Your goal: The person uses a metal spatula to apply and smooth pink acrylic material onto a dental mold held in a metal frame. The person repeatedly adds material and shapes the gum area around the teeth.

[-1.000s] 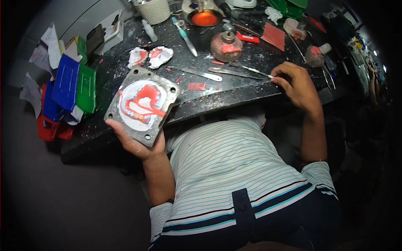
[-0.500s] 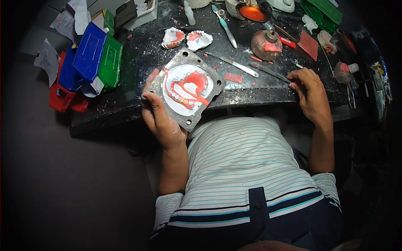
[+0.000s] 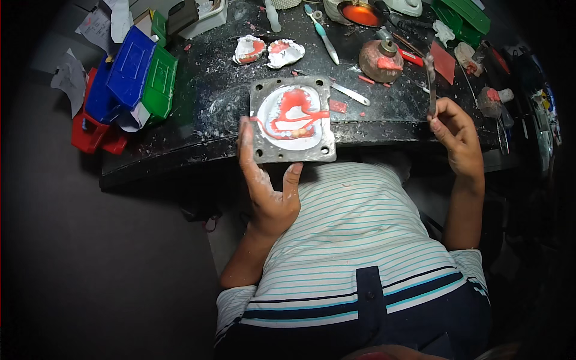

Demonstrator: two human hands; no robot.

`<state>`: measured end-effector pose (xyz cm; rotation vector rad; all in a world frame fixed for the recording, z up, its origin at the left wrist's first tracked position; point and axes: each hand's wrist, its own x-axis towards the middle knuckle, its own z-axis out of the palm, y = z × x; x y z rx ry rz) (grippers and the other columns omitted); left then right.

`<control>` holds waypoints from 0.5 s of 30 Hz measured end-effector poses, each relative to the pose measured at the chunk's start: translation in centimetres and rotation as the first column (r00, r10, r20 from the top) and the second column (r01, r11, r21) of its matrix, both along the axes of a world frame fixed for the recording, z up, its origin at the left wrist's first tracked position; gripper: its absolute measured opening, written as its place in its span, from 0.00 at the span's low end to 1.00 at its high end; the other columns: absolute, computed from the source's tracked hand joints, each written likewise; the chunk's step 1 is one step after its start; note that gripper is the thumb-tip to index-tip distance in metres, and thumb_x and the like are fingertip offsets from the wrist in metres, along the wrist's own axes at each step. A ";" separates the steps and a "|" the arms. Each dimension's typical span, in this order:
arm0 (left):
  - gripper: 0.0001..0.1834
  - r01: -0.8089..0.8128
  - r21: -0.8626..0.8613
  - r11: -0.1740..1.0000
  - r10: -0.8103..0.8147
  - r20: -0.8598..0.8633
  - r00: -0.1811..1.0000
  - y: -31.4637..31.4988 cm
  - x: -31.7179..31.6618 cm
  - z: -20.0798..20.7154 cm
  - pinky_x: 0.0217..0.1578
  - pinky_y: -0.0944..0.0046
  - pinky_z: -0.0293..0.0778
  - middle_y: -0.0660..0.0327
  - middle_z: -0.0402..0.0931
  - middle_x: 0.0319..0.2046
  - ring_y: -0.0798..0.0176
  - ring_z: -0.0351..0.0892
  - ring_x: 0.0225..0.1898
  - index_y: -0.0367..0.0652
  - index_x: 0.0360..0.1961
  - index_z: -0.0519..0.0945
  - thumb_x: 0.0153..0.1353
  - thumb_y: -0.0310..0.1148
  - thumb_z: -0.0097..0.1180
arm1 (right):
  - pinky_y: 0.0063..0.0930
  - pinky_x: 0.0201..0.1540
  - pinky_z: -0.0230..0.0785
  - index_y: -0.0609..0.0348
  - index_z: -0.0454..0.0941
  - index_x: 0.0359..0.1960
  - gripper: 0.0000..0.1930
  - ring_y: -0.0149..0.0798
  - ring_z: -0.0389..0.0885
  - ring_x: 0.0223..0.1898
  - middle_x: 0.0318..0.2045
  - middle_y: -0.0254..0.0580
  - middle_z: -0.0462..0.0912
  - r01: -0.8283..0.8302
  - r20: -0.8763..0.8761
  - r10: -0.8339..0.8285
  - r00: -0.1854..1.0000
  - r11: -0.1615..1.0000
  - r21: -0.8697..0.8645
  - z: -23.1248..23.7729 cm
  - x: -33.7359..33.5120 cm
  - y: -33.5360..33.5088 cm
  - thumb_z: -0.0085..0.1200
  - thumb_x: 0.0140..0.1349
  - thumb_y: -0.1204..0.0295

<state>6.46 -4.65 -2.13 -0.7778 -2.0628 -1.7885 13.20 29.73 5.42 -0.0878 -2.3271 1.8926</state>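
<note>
Head view, looking down at your lap and the dark, dust-speckled workbench [image 3: 204, 114] in front of you. Your left hand [image 3: 267, 192] is closed on a square grey metal flask half [image 3: 292, 120], thumb along its lower edge and fingers up its left side. You hold it face up at the near edge of the bench, just above your striped shirt. Inside the flask is white plaster with a horseshoe of pink-red wax [image 3: 294, 114] and a few small teeth set in it.

Your right hand [image 3: 455, 135] is raised to the right of the flask and well apart from it. Its fingers are pinched on a slim metal instrument [image 3: 431, 84] that points up and away from you.

On the bench beyond the flask lie two white plaster casts with pink wax [image 3: 267, 51], side by side. A toothbrush [image 3: 321, 33] lies further back, and a flat metal spatula [image 3: 348, 93] rests just right of the flask's top corner. A round brownish burner [image 3: 380, 60] with red wax on it stands behind the spatula. At the far left, blue, green and red plastic boxes [image 3: 129, 78] are stacked at the bench's end.
</note>
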 end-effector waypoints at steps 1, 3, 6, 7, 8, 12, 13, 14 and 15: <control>0.47 -0.096 -0.151 0.984 0.078 -0.117 0.990 0.0 0.1 0.4 0.73 0.46 0.52 0.36 0.56 0.71 0.40 0.56 0.73 0.29 0.72 0.56 0.58 0.28 0.72 | 0.17 0.43 0.64 0.59 0.76 0.42 0.06 0.21 0.72 0.38 0.38 0.27 0.76 -0.059 0.000 0.059 0.998 0.993 -0.100 -0.8 -0.2 -0.2 0.60 0.70 0.73; 0.46 -0.207 -0.281 0.937 0.140 -0.242 0.960 0.3 0.1 0.9 0.70 0.47 0.60 0.38 0.66 0.65 0.41 0.66 0.68 0.30 0.70 0.61 0.55 0.29 0.75 | 0.20 0.44 0.68 0.60 0.76 0.43 0.07 0.24 0.74 0.38 0.38 0.31 0.77 -0.165 -0.087 0.151 0.985 0.967 -0.193 -1.7 -0.8 -1.9 0.61 0.69 0.74; 0.42 -0.317 -0.254 0.914 0.224 -0.336 0.915 1.2 0.0 0.8 0.54 0.51 0.72 0.48 0.73 0.50 0.50 0.75 0.50 0.34 0.61 0.71 0.48 0.37 0.81 | 0.23 0.44 0.72 0.63 0.78 0.44 0.07 0.26 0.77 0.38 0.36 0.34 0.78 -0.184 -0.090 0.171 0.981 0.970 -0.161 -1.5 -1.2 -4.3 0.62 0.67 0.78; 0.42 -0.365 -0.269 0.891 0.247 -0.387 0.888 1.6 0.0 0.9 0.48 0.54 0.71 0.51 0.73 0.46 0.54 0.73 0.44 0.36 0.58 0.73 0.45 0.40 0.83 | 0.23 0.44 0.73 0.64 0.77 0.45 0.07 0.26 0.78 0.38 0.37 0.35 0.79 -0.179 -0.104 0.163 0.981 0.969 -0.171 -1.3 -1.3 -5.1 0.61 0.68 0.79; 0.43 -0.417 -0.281 0.865 0.270 -0.439 0.857 2.0 -0.2 0.9 0.42 0.56 0.70 0.54 0.72 0.42 0.58 0.71 0.39 0.38 0.56 0.74 0.41 0.43 0.85 | 0.23 0.45 0.75 0.65 0.77 0.46 0.07 0.26 0.79 0.39 0.37 0.36 0.80 -0.178 -0.121 0.157 0.980 0.967 -0.182 -1.0 -1.6 -5.8 0.60 0.69 0.80; 0.47 -0.332 -0.324 0.886 0.155 -0.468 0.870 2.7 -0.4 1.5 0.39 0.58 0.71 0.51 0.71 0.47 0.57 0.70 0.41 0.33 0.55 0.72 0.38 0.44 0.87 | 0.26 0.52 0.81 0.68 0.77 0.50 0.08 0.31 0.86 0.45 0.41 0.41 0.84 -0.096 -0.168 0.050 0.985 0.955 -0.280 -1.0 -1.9 -8.0 0.55 0.71 0.82; 0.46 -0.279 -0.342 0.897 0.091 -0.476 0.875 2.4 -0.8 1.6 0.46 0.53 0.69 0.51 0.69 0.47 0.55 0.70 0.42 0.31 0.54 0.73 0.43 0.52 0.83 | 0.27 0.52 0.81 0.69 0.77 0.50 0.09 0.32 0.87 0.46 0.42 0.43 0.85 -0.093 -0.211 0.046 0.977 0.971 -0.220 -0.8 -2.2 -8.5 0.55 0.70 0.81; 0.46 -0.268 -0.341 0.901 0.083 -0.470 0.879 2.1 -1.3 2.2 0.46 0.53 0.69 0.51 0.69 0.47 0.55 0.70 0.42 0.31 0.54 0.73 0.43 0.52 0.83 | 0.27 0.53 0.81 0.69 0.78 0.50 0.09 0.34 0.87 0.46 0.43 0.44 0.85 -0.080 -0.253 0.037 0.967 0.984 -0.159 -0.6 -2.4 -8.7 0.56 0.70 0.81; 0.44 -0.258 -0.373 0.891 0.055 -0.476 0.878 1.8 -1.9 3.3 0.49 0.51 0.67 0.50 0.69 0.47 0.53 0.69 0.43 0.30 0.54 0.73 0.46 0.52 0.78 | 0.26 0.51 0.81 0.70 0.79 0.50 0.10 0.35 0.88 0.45 0.43 0.47 0.87 -0.082 -0.288 0.055 0.956 0.993 -0.082 -0.5 -2.6 -8.8 0.57 0.69 0.80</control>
